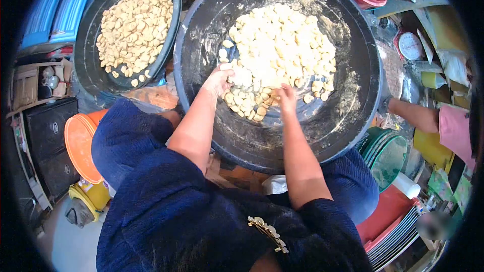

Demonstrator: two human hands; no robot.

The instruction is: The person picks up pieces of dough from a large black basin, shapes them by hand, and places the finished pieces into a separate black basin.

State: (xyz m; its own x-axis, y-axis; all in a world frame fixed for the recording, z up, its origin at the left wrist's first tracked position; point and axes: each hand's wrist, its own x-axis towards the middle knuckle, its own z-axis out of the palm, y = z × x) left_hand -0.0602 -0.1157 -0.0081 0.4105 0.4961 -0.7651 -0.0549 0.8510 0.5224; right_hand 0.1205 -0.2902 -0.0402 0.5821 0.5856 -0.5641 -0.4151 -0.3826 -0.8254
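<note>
A large black basin (pixel 370 85) stands in front of me, with a heap of pale, flattened dough-like pieces (pixel 282 40) and whitish powder smeared on its walls. Inside it, at the heap's left edge, my left hand (pixel 220 80) has its fingers curled around a bright white piece or clump, too overexposed to make out. My right hand (pixel 286 96) is at the heap's lower edge, touching the pieces; its fingers are bent and blurred, and what they hold, if anything, is unclear.
A second black basin (pixel 83 55) with similar pieces stands at the left. An orange bucket (pixel 80 146) and a yellow bucket (pixel 93 199) are at lower left, green tubs (pixel 388 158) at right. Another person's arm (pixel 416 115) reaches in from the right, near a scale (pixel 410 46).
</note>
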